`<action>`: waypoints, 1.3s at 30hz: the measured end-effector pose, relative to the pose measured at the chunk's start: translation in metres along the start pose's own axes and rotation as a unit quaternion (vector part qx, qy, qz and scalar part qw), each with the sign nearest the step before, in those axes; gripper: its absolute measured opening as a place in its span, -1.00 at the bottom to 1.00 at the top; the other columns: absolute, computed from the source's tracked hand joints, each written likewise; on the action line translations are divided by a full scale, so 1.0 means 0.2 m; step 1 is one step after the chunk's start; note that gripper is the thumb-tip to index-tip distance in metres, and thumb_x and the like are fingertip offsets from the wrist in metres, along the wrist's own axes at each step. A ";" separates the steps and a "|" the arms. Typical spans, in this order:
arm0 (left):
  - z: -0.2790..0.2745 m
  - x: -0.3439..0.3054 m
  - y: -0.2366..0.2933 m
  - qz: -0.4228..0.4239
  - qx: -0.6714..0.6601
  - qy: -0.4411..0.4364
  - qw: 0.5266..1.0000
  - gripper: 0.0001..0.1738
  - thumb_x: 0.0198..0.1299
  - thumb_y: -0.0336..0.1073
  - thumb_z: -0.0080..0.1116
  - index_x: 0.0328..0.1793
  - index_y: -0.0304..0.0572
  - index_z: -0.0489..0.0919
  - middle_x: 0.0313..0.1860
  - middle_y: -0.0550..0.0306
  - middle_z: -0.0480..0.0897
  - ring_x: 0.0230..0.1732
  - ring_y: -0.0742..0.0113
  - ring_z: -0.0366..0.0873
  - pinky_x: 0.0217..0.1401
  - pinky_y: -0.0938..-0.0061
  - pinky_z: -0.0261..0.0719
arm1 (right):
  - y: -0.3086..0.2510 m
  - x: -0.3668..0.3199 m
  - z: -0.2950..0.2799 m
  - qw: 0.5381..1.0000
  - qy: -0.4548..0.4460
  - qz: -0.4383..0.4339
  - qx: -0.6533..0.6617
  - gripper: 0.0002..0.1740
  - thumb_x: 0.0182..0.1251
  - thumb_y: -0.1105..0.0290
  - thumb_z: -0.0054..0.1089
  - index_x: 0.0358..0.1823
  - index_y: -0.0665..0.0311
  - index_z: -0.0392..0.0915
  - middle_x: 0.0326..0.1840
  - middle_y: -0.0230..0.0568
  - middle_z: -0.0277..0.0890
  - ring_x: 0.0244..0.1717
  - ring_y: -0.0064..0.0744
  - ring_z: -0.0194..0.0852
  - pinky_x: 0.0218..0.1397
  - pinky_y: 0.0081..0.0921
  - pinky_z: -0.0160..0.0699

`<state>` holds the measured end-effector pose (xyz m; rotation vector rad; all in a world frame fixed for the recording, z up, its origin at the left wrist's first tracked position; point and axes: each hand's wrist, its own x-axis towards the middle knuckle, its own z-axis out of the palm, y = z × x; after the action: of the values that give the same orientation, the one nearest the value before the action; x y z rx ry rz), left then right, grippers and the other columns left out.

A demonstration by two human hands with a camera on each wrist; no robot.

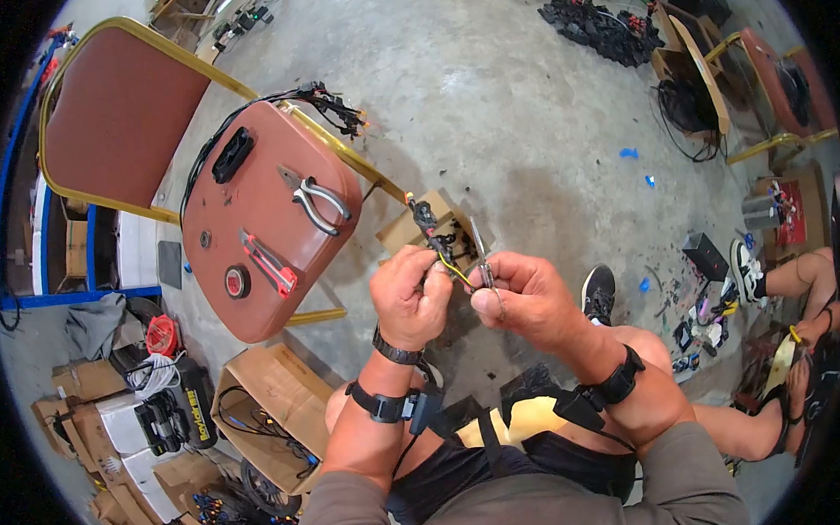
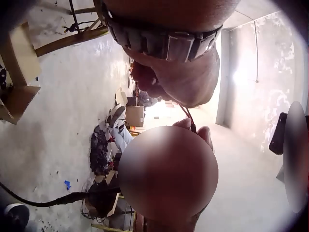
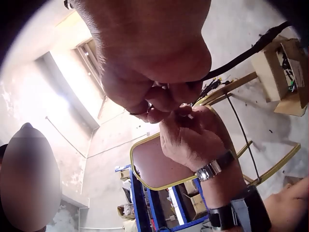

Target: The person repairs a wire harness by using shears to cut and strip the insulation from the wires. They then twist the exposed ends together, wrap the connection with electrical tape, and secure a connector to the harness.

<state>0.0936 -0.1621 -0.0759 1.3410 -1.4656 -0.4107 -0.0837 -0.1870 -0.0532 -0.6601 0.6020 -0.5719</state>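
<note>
Forward of the left hand (image 1: pixel 410 295) and right hand (image 1: pixel 523 300), open floor (image 1: pixel 451 95) runs between the chair (image 1: pixel 251 204) and dark heap (image 1: pixel 602 32). Obstructions: left — chair seat bearing pliers (image 1: pixel 303 187); just beyond the left hand — cardboard box (image 1: pixel 393 234).

The wire (image 1: pixel 454 269) is yellow, the chair (image 1: pixel 262 201) reddish-brown and gold.

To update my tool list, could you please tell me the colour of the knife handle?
The knife handle is mostly red, seen best in the head view.
</note>
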 end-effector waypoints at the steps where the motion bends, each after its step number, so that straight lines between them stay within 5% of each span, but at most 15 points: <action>1: 0.00 0.00 -0.01 0.014 0.009 -0.002 1.000 -0.94 -0.05 -0.55 0.13 -0.39 -0.34 0.54 -0.58 0.01 0.50 -0.61 0.18 0.44 -0.55 0.43 0.37 | 0.00 0.00 0.01 1.000 0.004 -0.004 -0.005 -0.80 0.28 0.48 0.19 -0.09 0.34 0.47 -0.49 -0.46 0.44 -0.51 -0.74 0.32 -0.52 -0.74 0.22; 10: -0.07 0.04 -0.04 0.116 0.080 -0.049 0.989 -0.87 -0.17 -0.54 0.12 -0.40 -0.34 0.53 -0.53 -0.04 0.54 -0.57 0.10 0.51 -0.51 0.44 0.44 | 0.03 -0.07 0.03 0.999 0.011 0.002 0.030 -0.79 0.29 0.50 0.17 -0.06 0.35 0.47 -0.43 -0.48 0.44 -0.46 -0.75 0.34 -0.47 -0.77 0.23; 13: -0.07 0.04 -0.03 0.164 0.133 -0.042 0.977 -0.89 -0.14 -0.54 0.12 -0.41 -0.33 0.52 -0.52 -0.05 0.55 -0.56 0.06 0.50 -0.49 0.39 0.46 | 0.02 -0.11 0.06 0.999 0.025 -0.003 0.027 -0.73 0.25 0.42 0.23 -0.07 0.37 0.48 -0.48 -0.49 0.37 -0.52 -0.73 0.20 -0.51 -0.73 0.15; 18: -0.05 -0.01 -0.03 0.070 0.092 -0.106 0.988 -0.95 -0.06 -0.53 0.13 -0.42 -0.34 0.50 -0.56 0.00 0.49 -0.57 0.12 0.46 -0.48 0.42 0.39 | 0.03 -0.09 -0.08 1.000 0.022 0.001 0.016 -0.76 0.30 0.37 0.21 -0.07 0.30 0.49 -0.48 -0.43 0.45 -0.58 -0.77 0.22 -0.57 -0.80 0.13; 23: -0.03 -0.03 -0.01 -0.093 -0.043 -0.089 0.991 -0.93 0.12 -0.51 0.11 -0.35 -0.40 0.57 -0.49 0.14 0.57 -0.48 0.46 0.48 -0.44 0.57 0.40 | -0.01 -0.05 -0.13 0.999 0.027 0.018 0.042 -0.75 0.31 0.32 0.22 -0.09 0.29 0.49 -0.49 -0.35 0.49 -0.67 -0.74 0.18 -0.63 -0.79 0.12; 26: -0.02 -0.05 -0.02 -0.146 -0.095 -0.054 0.983 -0.92 0.14 -0.52 0.10 -0.33 -0.43 0.57 -0.46 0.14 0.57 -0.46 0.46 0.50 -0.41 0.59 0.43 | 0.02 -0.03 -0.12 0.999 0.017 0.015 0.050 -0.75 0.31 0.33 0.22 -0.09 0.30 0.48 -0.49 -0.34 0.49 -0.67 -0.74 0.19 -0.63 -0.79 0.13; 35: -0.01 -0.06 -0.01 -0.183 -0.145 -0.012 0.972 -0.92 0.07 -0.55 0.16 -0.30 -0.43 0.57 -0.44 0.11 0.56 -0.49 0.47 0.45 -0.42 0.59 0.40 | 0.04 -0.02 -0.08 0.998 0.016 0.048 -0.043 -0.78 0.27 0.38 0.22 -0.11 0.26 0.48 -0.49 -0.38 0.49 -0.62 -0.73 0.26 -0.62 -0.76 0.17; 39: -0.04 -0.04 0.01 -0.100 -0.042 -0.047 0.993 -0.91 0.05 -0.56 0.16 -0.28 -0.41 0.58 -0.39 0.02 0.60 -0.46 0.34 0.53 -0.38 0.53 0.46 | 0.05 -0.01 -0.06 0.995 0.019 0.056 -0.082 -0.81 0.27 0.39 0.21 -0.13 0.25 0.47 -0.50 -0.40 0.49 -0.62 -0.72 0.27 -0.62 -0.74 0.19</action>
<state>0.0978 -0.1523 -0.0742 1.4225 -1.3786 -0.6671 -0.0903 -0.1841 -0.0675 -0.7655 0.7219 -0.4346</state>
